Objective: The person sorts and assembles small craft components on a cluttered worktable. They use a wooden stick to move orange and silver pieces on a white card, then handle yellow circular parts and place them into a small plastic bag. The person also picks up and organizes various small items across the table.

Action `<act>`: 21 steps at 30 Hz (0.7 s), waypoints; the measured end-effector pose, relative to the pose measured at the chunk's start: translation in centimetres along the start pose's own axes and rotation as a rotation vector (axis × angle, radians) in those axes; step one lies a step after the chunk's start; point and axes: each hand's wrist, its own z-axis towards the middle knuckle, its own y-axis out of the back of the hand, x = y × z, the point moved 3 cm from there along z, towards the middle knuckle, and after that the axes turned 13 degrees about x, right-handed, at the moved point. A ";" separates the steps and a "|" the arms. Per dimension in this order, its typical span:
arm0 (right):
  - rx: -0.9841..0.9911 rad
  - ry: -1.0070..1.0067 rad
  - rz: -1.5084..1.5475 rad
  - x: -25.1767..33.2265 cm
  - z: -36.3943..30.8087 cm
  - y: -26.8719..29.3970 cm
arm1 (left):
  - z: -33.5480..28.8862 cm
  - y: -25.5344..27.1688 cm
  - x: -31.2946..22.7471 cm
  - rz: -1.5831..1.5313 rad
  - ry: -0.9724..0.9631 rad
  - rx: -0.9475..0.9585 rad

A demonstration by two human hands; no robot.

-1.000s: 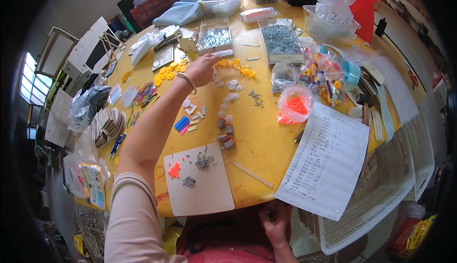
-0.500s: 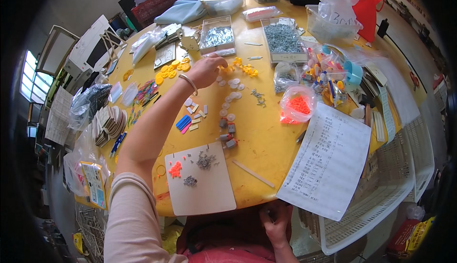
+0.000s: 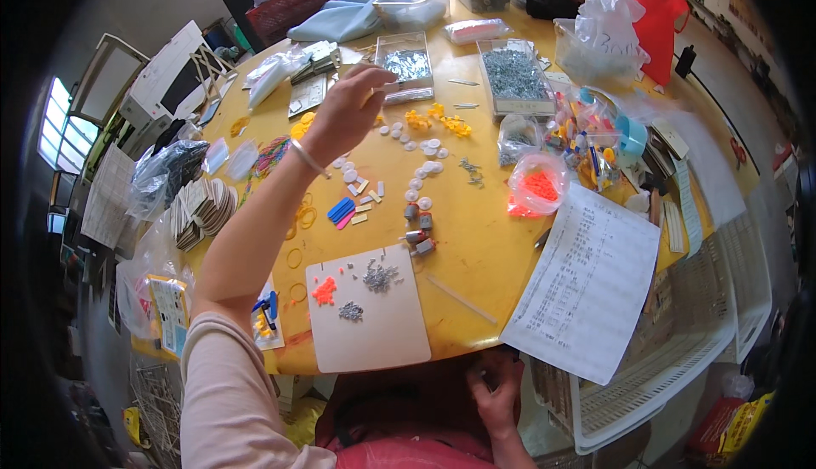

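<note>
My left hand point(image 3: 344, 112) is stretched across the table, its fingers drawn together in front of the clear tray of shiny metal pieces point(image 3: 406, 63). Whatever sits between its fingertips is too small to make out. Yellow plastic parts point(image 3: 438, 119) and white round discs point(image 3: 418, 184) lie to its right and nearer to me. Below the table's front edge, my right hand point(image 3: 495, 384) is curled, and what it may hold is hidden. A whitish board point(image 3: 374, 333) near me bears an orange pile point(image 3: 324, 291) and small grey metal heaps point(image 3: 379, 278).
Small grey motors point(image 3: 425, 221) stand beyond the board, near blue strips point(image 3: 341, 210). A handwritten sheet point(image 3: 586, 282) overhangs the right front edge above a white plastic basket point(image 3: 646, 405). An open box of grey screws point(image 3: 514, 76) and a bag of orange pieces point(image 3: 538, 184) sit at right.
My left hand has moved left and away from the yellow parts, now overlapping the yellow discs. My right hand stays below the table edge. The whole view has shifted slightly.
</note>
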 end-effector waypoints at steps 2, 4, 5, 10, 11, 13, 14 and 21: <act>0.009 0.003 0.039 0.1 -0.5 -0.4 | -2.1 2.9 -1.4 -0.066 0.047 -0.015; 0.035 0.008 0.083 0.2 -1.0 -0.8 | -4.6 5.5 -3.5 -0.034 0.071 -0.046; 0.056 0.016 0.100 0.4 -1.2 -0.9 | -6.0 6.6 -4.5 -0.021 0.084 -0.062; 0.101 0.009 0.119 2.0 -3.0 -1.7 | -12.7 10.0 -9.9 0.002 0.132 -0.091; 0.103 0.020 0.147 2.4 -3.3 -2.1 | -14.1 10.3 -10.9 0.021 0.132 -0.104; 0.112 0.046 0.190 3.3 -4.0 -2.8 | -17.1 10.5 -13.0 0.040 0.134 -0.124; 0.115 0.061 0.206 3.8 -4.2 -3.1 | -18.9 10.2 -14.1 -0.017 0.176 -0.135; 0.208 0.127 0.742 7.9 -5.9 -1.0 | -29.0 1.0 -21.9 -0.732 0.354 -0.221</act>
